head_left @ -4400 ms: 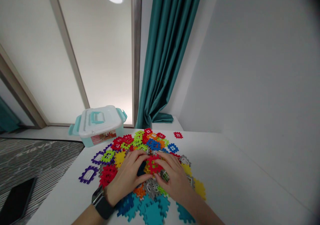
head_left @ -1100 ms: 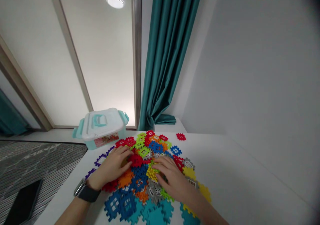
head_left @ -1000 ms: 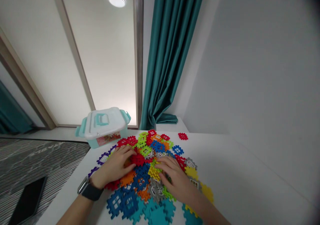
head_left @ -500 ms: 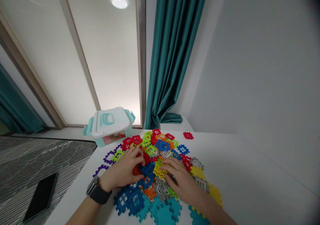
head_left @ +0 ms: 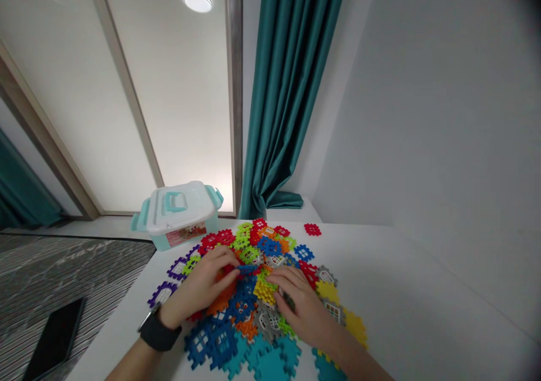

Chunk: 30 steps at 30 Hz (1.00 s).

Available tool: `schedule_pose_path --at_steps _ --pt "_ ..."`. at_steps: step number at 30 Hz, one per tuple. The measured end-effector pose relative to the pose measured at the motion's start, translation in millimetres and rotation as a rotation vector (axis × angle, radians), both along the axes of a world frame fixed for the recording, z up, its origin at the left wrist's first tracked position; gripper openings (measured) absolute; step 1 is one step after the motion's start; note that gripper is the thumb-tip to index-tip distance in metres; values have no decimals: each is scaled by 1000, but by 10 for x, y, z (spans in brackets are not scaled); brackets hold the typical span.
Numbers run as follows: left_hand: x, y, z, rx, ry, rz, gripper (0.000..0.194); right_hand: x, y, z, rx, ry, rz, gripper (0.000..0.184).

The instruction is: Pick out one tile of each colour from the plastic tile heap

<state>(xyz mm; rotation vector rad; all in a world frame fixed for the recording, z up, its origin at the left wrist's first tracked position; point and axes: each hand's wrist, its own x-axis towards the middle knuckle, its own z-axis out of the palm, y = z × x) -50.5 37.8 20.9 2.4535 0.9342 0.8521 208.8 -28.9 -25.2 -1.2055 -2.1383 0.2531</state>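
The blue piece point(head_left: 247, 269), a plastic waffle block, stands edge-on at the fingertips of the left hand point(head_left: 198, 286). Its long axis runs about level across the view, pointing from that hand toward the right hand point(head_left: 302, 313). The left hand is the nearer of the 2; the right fingertips lie below and to the right, near the piece but apart from it. The left fingers curl in on the piece's left end and look to be pinching it, with a red piece point(head_left: 228, 270) just under them.

The right hand curves over the pile point(head_left: 270, 246), fingers parted, on a yellow piece point(head_left: 265, 293) and beside a dark piece point(head_left: 289, 301); I cannot tell whether it holds that dark piece.

The pieces overlap too much for a full count. The pile shows 2 purple pieces point(head_left: 178, 268) at its left edge and 2 large dark-blue pieces point(head_left: 198, 344) at its near edge, while 1 red piece point(head_left: 312, 229) lies alone beyond it. All of this sits on a white table point(head_left: 401, 291). Past the pile stands 1 lidded box point(head_left: 180, 207) with teal handles. There is 1 watch point(head_left: 159, 336) on the left wrist, and 1 black phone point(head_left: 54, 330) lies on a striped rug point(head_left: 84, 268) off the table's left side. Behind hangs 1 teal curtain point(head_left: 287, 105).
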Motion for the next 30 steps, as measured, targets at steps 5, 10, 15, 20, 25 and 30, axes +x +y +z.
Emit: schedule_pose_path --at_steps 5,10,15,20,25,30 --pt "247 -103 -125 -359 -309 67 27 -7 -53 -33 79 63 -82 52" --pt "427 -222 -194 -685 -522 46 42 7 -67 -25 184 49 -75 59" --pt "474 -248 -214 -790 -571 20 47 34 -53 15 232 37 -30 47" --pt "436 -241 -246 -568 -424 24 36 18 -58 13 170 117 -28 44" --pt "334 -248 -212 30 -118 42 54 4 -62 1 137 162 -39 50" --pt "288 -225 -227 207 -10 43 49 4 -55 8 124 157 -7 53"
